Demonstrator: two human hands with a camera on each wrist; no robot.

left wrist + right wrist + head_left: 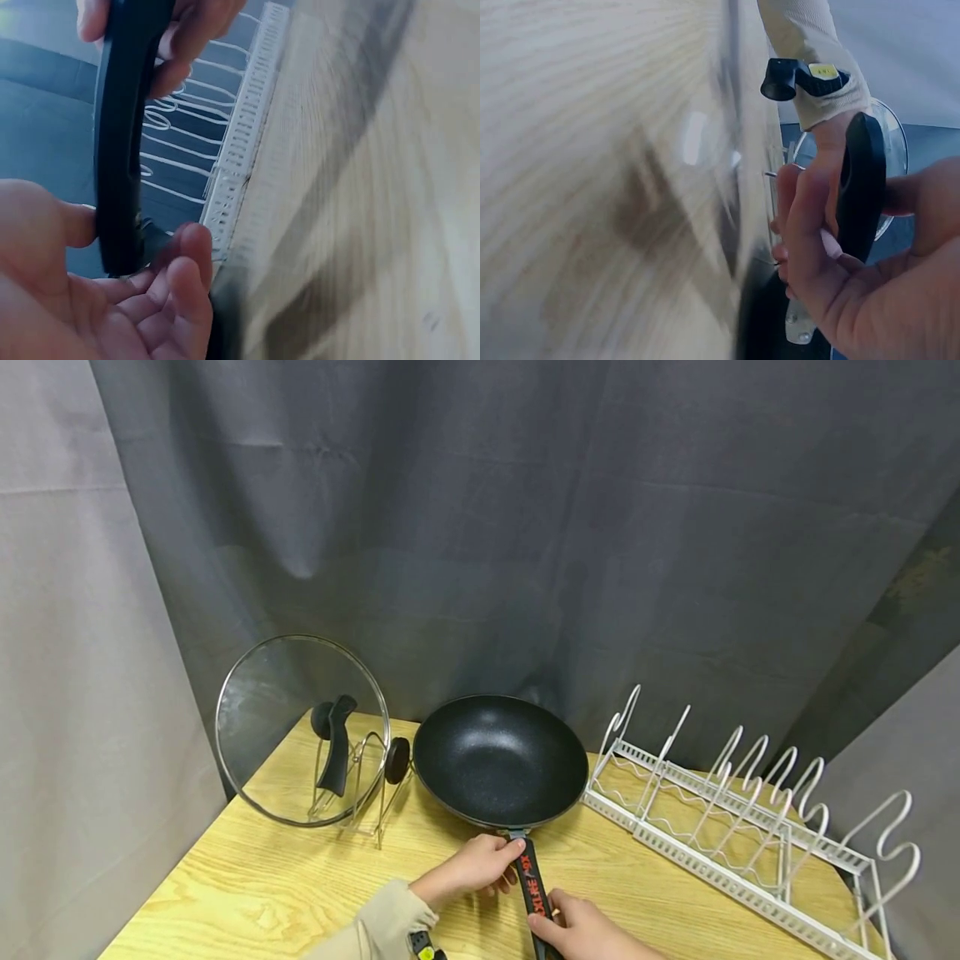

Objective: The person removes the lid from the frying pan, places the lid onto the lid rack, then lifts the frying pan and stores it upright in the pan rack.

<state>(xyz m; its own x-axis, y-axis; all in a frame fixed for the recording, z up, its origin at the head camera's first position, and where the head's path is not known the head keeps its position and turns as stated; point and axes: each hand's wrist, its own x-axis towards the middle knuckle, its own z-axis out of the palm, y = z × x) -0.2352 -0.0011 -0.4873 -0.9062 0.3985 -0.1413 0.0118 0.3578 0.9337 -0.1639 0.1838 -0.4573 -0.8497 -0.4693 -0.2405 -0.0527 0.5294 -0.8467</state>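
A black wok (498, 760) with a long black handle (534, 885) marked in red lies in front of me, its open side up. My left hand (483, 862) holds the handle near the pan, thumb on top and fingers beneath. Farther back, my right hand (585, 931) grips the same handle near its end. In the left wrist view the handle (120, 127) passes between the left thumb and fingers (187, 300). From the right wrist, the right hand (877, 292) shows its thumb and curled fingers on either side of the handle (861, 187).
Left of the wok, a round glass lid (262, 727) with a black handle leans upright on a wire stand (381, 814). A white rack (705, 868) with several wire dividers stands on the right of the wooden table (247, 893). Grey curtains (480, 527) hang behind.
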